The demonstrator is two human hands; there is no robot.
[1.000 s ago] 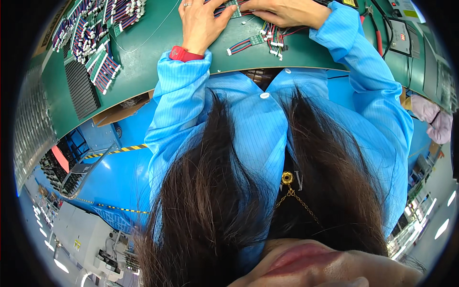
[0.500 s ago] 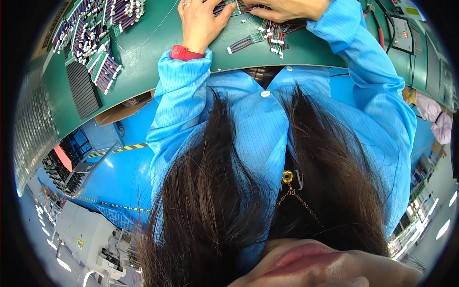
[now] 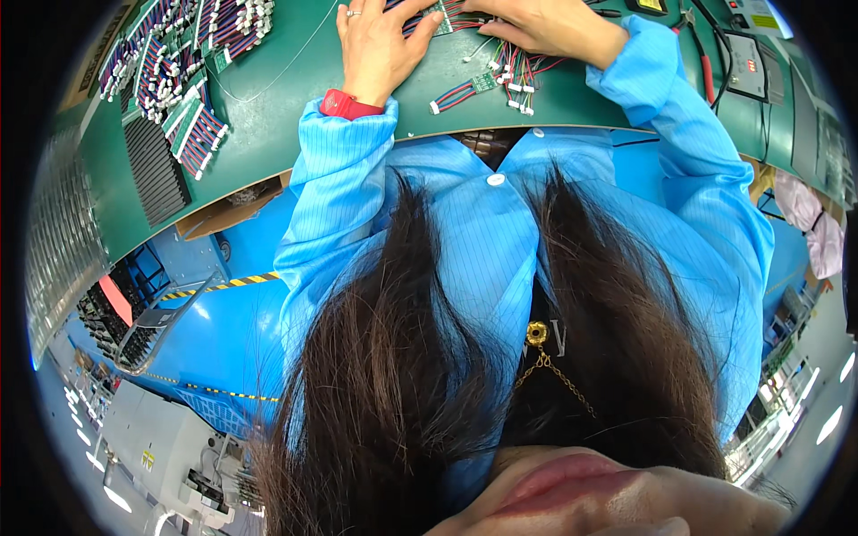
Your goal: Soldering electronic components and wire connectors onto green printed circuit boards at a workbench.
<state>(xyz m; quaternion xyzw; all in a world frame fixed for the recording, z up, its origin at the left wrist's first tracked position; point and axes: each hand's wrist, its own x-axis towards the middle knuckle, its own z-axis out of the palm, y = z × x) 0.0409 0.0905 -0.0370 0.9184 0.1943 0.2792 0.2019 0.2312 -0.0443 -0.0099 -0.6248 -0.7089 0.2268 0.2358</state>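
A small green circuit board with coloured wires lies at the top edge of the picture, between my two hands. My left hand is at its left side, thumb against the board and forefinger over the wires; the other fingertips are cut off. From the right, my right hand bends its thumb and forefinger round the wires on the board's other side. Just below that hand lies a bunch of loose wires with white connectors. Beside the bunch is another small wired board.
Wired boards are heaped on the green bench at far left, above a dark ribbed strip. Red-handled pliers and a grey device with a lit display are at right. One thin pale wire curves across the bench.
My right hand has shifted slightly, and its thumb and forefinger show more clearly. The whole view has moved a little, bringing more of the board between my hands into the picture.
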